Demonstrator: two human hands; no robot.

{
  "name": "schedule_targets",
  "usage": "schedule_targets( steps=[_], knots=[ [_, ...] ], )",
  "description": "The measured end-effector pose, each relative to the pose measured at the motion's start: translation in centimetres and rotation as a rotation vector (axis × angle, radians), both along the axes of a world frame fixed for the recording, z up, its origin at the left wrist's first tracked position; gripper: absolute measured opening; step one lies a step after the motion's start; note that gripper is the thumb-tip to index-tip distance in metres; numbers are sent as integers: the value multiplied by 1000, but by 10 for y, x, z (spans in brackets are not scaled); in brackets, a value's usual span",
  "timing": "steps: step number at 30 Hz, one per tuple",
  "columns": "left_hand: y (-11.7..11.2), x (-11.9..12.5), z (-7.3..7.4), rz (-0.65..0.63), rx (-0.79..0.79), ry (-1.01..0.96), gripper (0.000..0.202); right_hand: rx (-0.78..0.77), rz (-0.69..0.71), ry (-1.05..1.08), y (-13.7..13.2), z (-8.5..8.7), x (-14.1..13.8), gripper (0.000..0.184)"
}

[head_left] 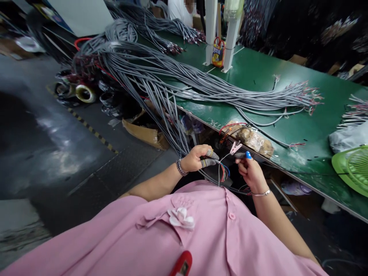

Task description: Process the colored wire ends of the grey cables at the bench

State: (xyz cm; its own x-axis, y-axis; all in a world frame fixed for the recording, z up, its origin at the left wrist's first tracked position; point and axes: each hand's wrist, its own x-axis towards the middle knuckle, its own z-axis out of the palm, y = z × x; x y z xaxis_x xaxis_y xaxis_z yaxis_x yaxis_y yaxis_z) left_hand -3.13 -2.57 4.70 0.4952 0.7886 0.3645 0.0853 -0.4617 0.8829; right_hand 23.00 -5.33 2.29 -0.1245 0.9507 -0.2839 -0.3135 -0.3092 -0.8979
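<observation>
Several coloured wires [223, 172] stick out of L hand [199, 158], held in a narrow pinch nr edge of green table [313, 132]. R hand [250, 173] alongside, nr pink peg [235, 148]; can't tell its grip.

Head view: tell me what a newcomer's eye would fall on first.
Most striking is the thick bundle of gray cables stretched across the green table, with some hanging over its near edge. Next come the thin colored wires fanning out at the left hand, near a pink clothespin. A bright green basket stands out at the picture's right edge.
</observation>
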Motion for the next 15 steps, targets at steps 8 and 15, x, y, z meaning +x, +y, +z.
schedule_targets(
  steps=[8, 15],
  knots=[
    [10, 18, -5, 122, 112, -24, 19, -64, 75, 188, 30, 0, -22, 48],
    [28, 32, -13, 105, 231, -82, 18, -80, -79, 238, 37, -2, -26, 44]
  ],
)
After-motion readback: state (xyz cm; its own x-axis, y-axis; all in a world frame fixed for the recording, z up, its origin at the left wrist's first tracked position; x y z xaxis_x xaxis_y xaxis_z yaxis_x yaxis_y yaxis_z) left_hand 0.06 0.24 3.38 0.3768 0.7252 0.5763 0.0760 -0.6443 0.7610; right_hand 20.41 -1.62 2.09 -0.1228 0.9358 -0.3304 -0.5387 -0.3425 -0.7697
